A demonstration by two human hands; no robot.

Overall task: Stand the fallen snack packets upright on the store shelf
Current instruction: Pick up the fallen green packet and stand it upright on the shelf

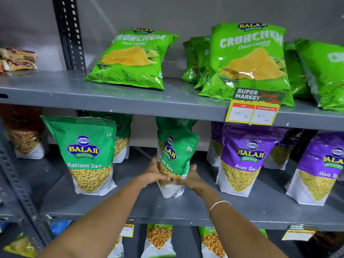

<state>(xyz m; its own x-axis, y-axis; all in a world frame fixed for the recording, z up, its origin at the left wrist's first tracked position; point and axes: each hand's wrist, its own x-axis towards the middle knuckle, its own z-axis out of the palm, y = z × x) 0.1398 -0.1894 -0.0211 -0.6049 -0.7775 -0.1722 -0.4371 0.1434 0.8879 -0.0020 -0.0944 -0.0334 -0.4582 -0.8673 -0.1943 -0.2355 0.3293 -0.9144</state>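
You are mid-step on the middle shelf [186, 207]: both hands cup the lower part of a green sev packet [175, 155] at the centre of the frame, your left hand [154, 172] flat against its left side, your right hand [193, 178] against its right and front. Neither grip is closed into a fist; the fingers are spread and pressed onto the packet from both sides, so it is held between the palms. The packet stands on its white base but twists and leans a little, its top crumpled just under the upper shelf [130, 101]. My judgement is that this packet is nearly done; the next move calls for squaring its base flat on the shelf, turning the label to the front, and easing both hands off without tipping it. To the left a second sev packet [89, 155] stands upright, and at right the purple packets [245, 159] also stand. On the upper shelf the Crunchem bags [134, 58] lean back or lie slanted, so they may need work after. The shelving is grey painted metal with a slotted upright [68, 32] at upper left, against a plain grey wall; a price tag [255, 108] hangs from the upper shelf edge, and more packets show on the shelf at the bottom.
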